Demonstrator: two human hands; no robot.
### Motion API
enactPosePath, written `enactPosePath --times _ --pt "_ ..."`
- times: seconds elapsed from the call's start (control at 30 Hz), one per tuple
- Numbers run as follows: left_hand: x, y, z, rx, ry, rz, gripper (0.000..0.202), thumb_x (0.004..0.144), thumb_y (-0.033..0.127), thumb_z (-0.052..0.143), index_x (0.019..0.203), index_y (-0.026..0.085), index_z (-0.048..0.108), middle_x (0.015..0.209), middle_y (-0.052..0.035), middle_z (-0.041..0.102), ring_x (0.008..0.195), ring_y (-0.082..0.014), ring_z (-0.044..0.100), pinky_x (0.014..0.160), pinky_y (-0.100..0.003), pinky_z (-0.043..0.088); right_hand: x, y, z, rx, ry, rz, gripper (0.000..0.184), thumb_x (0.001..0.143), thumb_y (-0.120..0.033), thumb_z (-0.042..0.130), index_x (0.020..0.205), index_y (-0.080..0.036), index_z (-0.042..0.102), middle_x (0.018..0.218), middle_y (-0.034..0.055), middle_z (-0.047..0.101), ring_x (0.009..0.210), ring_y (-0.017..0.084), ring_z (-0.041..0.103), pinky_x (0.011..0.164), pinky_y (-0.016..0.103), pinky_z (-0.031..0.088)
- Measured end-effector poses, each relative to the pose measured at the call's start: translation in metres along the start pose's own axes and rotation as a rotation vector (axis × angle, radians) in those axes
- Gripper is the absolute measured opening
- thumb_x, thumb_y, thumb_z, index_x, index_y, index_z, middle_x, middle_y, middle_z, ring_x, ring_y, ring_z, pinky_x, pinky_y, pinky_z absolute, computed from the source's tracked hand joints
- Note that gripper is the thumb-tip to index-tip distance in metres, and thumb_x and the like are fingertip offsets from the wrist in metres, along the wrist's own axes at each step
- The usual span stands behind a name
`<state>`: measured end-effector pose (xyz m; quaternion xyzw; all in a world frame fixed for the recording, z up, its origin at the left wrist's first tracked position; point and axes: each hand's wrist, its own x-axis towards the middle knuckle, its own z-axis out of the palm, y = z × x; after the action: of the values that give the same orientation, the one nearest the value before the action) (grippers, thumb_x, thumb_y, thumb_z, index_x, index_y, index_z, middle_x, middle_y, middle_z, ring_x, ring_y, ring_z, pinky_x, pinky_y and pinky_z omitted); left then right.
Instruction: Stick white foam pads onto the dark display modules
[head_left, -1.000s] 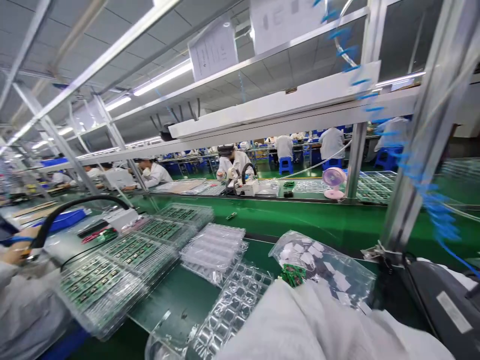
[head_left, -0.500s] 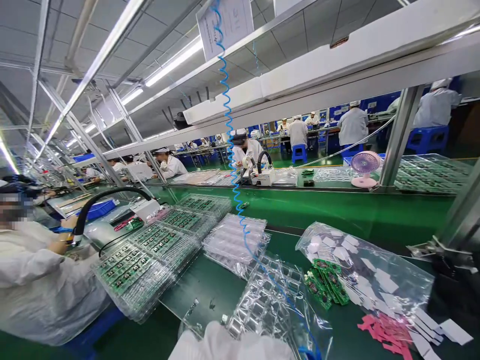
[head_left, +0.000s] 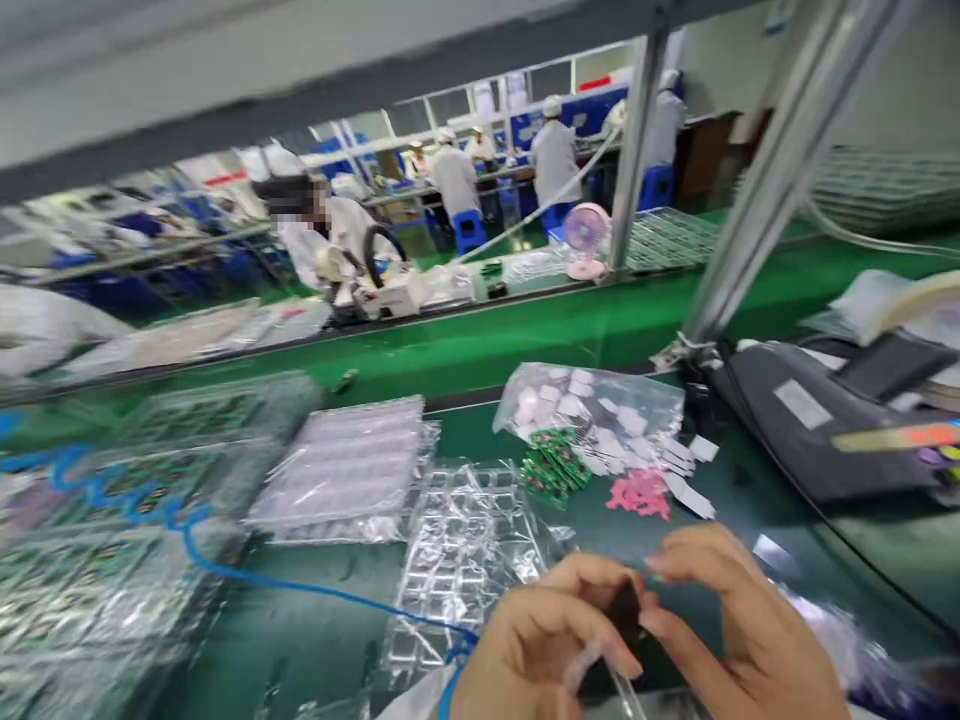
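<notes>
Close together at the lower right of the head view are my left hand (head_left: 540,640) and my right hand (head_left: 750,620). The left is curled, a blue coiled cord (head_left: 300,583) running to its wrist. By its fingers are a clear plastic piece (head_left: 621,690) and a small dark piece (head_left: 624,610), too blurred to name. My right thumb and forefinger come together at that dark piece; what they pinch cannot be made out. Behind my left hand lies a clear plastic blister tray (head_left: 457,560). Small green circuit boards (head_left: 553,465) are heaped beyond, near pink pieces (head_left: 637,493).
A clear bag (head_left: 517,395) holds white pieces. Stacked trays of circuit boards (head_left: 97,590) stand at left, beside a pile of wrapped clear trays (head_left: 345,465). A metal post (head_left: 765,190) and a dark grey device (head_left: 817,430) are at right. A co-worker (head_left: 330,230) sits across.
The view has swung right and down. Both hands now show at the lower right, where before only white cloth showed at the bottom edge. The near co-worker at left has left the picture.
</notes>
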<state>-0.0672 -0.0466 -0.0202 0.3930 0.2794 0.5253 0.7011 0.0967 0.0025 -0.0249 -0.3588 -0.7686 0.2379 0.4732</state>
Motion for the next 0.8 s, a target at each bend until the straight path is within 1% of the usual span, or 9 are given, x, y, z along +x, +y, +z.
enactPosePath --times 0.03,0.07,0.17,0.33,0.4,0.47,0.63,0.73,0.8 --pt "0.001 0.0 -0.001 -0.018 -0.022 0.0 0.026 0.065 0.043 0.07 0.082 0.024 0.074 0.105 -0.0082 0.057 0.105 -0.0256 0.052 0.095 -0.041 0.035 0.005 -0.004 -0.002 -0.048 -0.004 -0.061 0.006 0.082 -0.028 0.056 0.079 -0.023 0.055 0.068 -0.0009 0.059 0.062 0.013 0.057 0.055 0.023 0.048" --pt "0.003 0.001 -0.002 -0.035 -0.047 -0.003 0.027 0.064 0.044 0.07 0.084 0.025 0.074 0.105 -0.0081 0.057 0.104 -0.0259 0.052 0.095 -0.041 0.035 0.009 -0.009 -0.004 -0.081 -0.017 -0.091 0.008 0.084 -0.024 0.053 0.076 -0.022 0.053 0.066 -0.001 0.057 0.062 0.013 0.056 0.057 0.023 0.047" --pt "0.006 0.0 -0.002 -0.065 -0.081 -0.005 0.028 0.062 0.043 0.072 0.085 0.027 0.074 0.106 -0.0082 0.056 0.106 -0.0275 0.051 0.098 -0.043 0.033 0.014 -0.016 -0.008 -0.128 -0.047 -0.123 0.01 0.085 -0.016 0.049 0.075 -0.02 0.051 0.066 -0.0009 0.055 0.065 0.013 0.052 0.063 0.027 0.045" --pt "0.006 -0.005 -0.002 -0.001 -0.082 -0.009 0.024 0.069 0.038 0.068 0.088 0.025 0.073 0.109 -0.0097 0.054 0.11 -0.0277 0.05 0.097 -0.038 0.035 0.008 -0.007 -0.009 -0.123 -0.071 -0.128 0.011 0.084 -0.011 0.047 0.078 -0.02 0.046 0.068 -0.0025 0.053 0.066 0.013 0.049 0.072 0.031 0.038" --pt "0.007 -0.008 -0.003 0.015 -0.079 -0.02 0.024 0.069 0.037 0.069 0.089 0.025 0.073 0.112 -0.0095 0.053 0.112 -0.0283 0.05 0.096 -0.038 0.037 0.006 -0.002 -0.01 -0.121 -0.078 -0.133 0.011 0.084 -0.01 0.046 0.08 -0.02 0.045 0.069 -0.0028 0.052 0.067 0.013 0.049 0.078 0.033 0.035" --pt "0.008 -0.01 -0.003 0.035 -0.077 -0.036 0.024 0.068 0.037 0.069 0.089 0.026 0.073 0.112 -0.0093 0.053 0.112 -0.0286 0.05 0.096 -0.038 0.037 0.003 0.001 -0.012 -0.124 -0.092 -0.133 0.011 0.084 -0.01 0.046 0.08 -0.02 0.045 0.07 -0.0029 0.052 0.067 0.013 0.049 0.08 0.034 0.033" --pt "0.013 -0.01 0.003 0.079 -0.093 -0.033 0.027 0.066 0.04 0.07 0.089 0.025 0.073 0.11 -0.0087 0.053 0.109 -0.0269 0.051 0.097 -0.038 0.035 -0.002 0.007 -0.015 -0.12 -0.108 -0.09 0.012 0.085 -0.012 0.046 0.076 -0.02 0.046 0.07 -0.0024 0.051 0.067 0.014 0.048 0.077 0.034 0.033" --pt "0.015 -0.009 0.009 0.094 -0.044 -0.057 0.027 0.066 0.039 0.07 0.09 0.026 0.072 0.109 -0.0081 0.053 0.107 -0.0253 0.051 0.096 -0.038 0.035 -0.002 0.01 -0.014 -0.134 -0.102 -0.057 0.013 0.085 -0.012 0.046 0.075 -0.021 0.046 0.07 -0.0022 0.051 0.067 0.014 0.048 0.074 0.034 0.034" --pt "0.017 -0.011 0.009 0.083 -0.032 -0.061 0.027 0.067 0.039 0.069 0.09 0.027 0.072 0.109 -0.008 0.054 0.106 -0.0249 0.051 0.096 -0.038 0.036 -0.001 0.012 -0.013 -0.152 -0.096 -0.045 0.014 0.085 -0.013 0.046 0.073 -0.021 0.046 0.068 -0.0024 0.051 0.066 0.015 0.049 0.072 0.034 0.034"
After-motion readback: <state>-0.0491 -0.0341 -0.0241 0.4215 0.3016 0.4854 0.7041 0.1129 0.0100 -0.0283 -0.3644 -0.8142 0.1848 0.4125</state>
